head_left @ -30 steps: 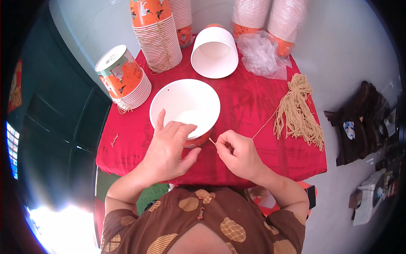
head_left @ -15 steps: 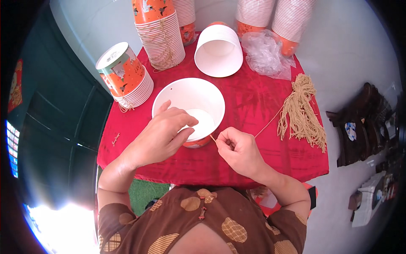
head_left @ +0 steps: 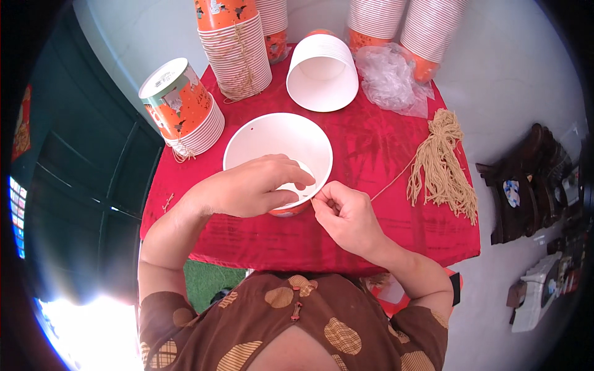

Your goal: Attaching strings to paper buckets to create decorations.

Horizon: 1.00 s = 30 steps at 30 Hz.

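On the red table (head_left: 383, 154) the left hand (head_left: 257, 188) has slid over the white paper bowl (head_left: 272, 142), fingers now curled inside its near rim, while the right hand (head_left: 346, 213) stays pinched on a tan string (head_left: 393, 179) at that rim, so threading looks underway

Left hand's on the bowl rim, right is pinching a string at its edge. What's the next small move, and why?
Probably draw the string taut through the near wall of the bowl. The right hand pinches its end against the rim, the left hand steadies the bowl from inside, and the string slackly trails to the bundle.
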Tool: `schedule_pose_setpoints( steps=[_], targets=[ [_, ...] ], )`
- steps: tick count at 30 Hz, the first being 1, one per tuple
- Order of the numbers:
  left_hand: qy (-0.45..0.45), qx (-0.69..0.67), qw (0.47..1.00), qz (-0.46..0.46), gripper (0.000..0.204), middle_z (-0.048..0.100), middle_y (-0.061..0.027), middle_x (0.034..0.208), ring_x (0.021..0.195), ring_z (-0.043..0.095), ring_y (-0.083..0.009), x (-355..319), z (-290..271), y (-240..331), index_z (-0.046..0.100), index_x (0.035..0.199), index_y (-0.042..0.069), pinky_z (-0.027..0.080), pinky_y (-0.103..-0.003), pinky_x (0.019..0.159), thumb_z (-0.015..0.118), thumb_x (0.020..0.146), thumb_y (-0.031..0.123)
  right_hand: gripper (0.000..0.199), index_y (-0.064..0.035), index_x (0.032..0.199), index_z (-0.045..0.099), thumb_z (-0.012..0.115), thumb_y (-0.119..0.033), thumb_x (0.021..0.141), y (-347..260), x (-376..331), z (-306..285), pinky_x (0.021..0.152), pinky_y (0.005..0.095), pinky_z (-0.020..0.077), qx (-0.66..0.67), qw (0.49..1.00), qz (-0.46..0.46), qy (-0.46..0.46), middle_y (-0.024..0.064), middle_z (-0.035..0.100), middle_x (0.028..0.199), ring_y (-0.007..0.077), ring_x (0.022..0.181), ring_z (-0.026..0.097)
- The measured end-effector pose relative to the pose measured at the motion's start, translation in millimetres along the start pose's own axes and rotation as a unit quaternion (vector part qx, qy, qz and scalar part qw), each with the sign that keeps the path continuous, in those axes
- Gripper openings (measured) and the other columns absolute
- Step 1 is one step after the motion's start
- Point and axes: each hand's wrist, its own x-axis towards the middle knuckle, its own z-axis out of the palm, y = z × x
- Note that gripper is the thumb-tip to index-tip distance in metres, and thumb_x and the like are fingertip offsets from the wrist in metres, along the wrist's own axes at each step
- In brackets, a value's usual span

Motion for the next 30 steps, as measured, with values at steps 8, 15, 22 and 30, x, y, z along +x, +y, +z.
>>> schedule_pose_setpoints(
  steps=[8, 15, 22, 30],
  targets=[
    [0.044, 0.034, 0.998, -0.005, 0.03, 0.064, -0.0155, 0.106, 0.112, 0.056, -0.032, -1.9, -0.6, -2.1, 0.062, 0.114, 0.001, 0.044, -0.041, 0.097, 0.062, 0.085, 0.006, 0.007, 0.0034, 0.084, 0.056, 0.062, 0.001, 0.087, -0.9, -9.3, -3.3, 0.049, 0.0246, 0.0396, 0.021, 0.999, 0.036, -0.002, 0.0028, 0.058, 0.067, 0.0038, 0.06, 0.049],
    [0.055, 0.056, 0.992, 0.099, 0.035, 0.055, -0.0099, 0.122, 0.135, 0.037, -0.0363, -9.6, 4.7, 21.9, 0.066, 0.107, 0.008, 0.036, -0.053, 0.107, 0.078, 0.074, 0.009, 0.007, 0.0018, 0.085, 0.056, 0.061, -0.001, 0.09, -15.7, -21.9, -10.2, 0.049, 0.024, 0.0381, 0.065, 0.998, 0.018, -0.017, 0.0008, 0.057, 0.07, 0.0031, 0.06, 0.047],
    [0.058, 0.095, 0.985, 0.134, 0.014, 0.059, -0.0096, 0.116, 0.137, 0.036, -0.0379, -11.5, 14.3, 35.2, 0.065, 0.087, 0.005, 0.029, -0.058, 0.112, 0.075, 0.076, 0.005, 0.005, 0.0001, 0.091, 0.056, 0.059, -0.004, 0.093, -24.1, -28.2, -10.7, 0.051, 0.022, 0.0378, 0.096, 0.993, -0.007, -0.063, -0.0012, 0.055, 0.07, 0.0017, 0.062, 0.047],
    [0.067, 0.059, 0.99, 0.111, 0.015, 0.058, -0.0098, 0.119, 0.138, 0.035, -0.0383, -17.2, 20.0, 36.6, 0.059, 0.08, 0.005, 0.026, -0.06, 0.113, 0.073, 0.077, 0.002, 0.007, -0.0006, 0.093, 0.056, 0.058, -0.006, 0.095, -19.8, -31.2, -5.5, 0.052, 0.0204, 0.0347, 0.121, 0.99, -0.022, -0.074, -0.0051, 0.05, 0.069, 0.0001, 0.061, 0.043]
  ],
)
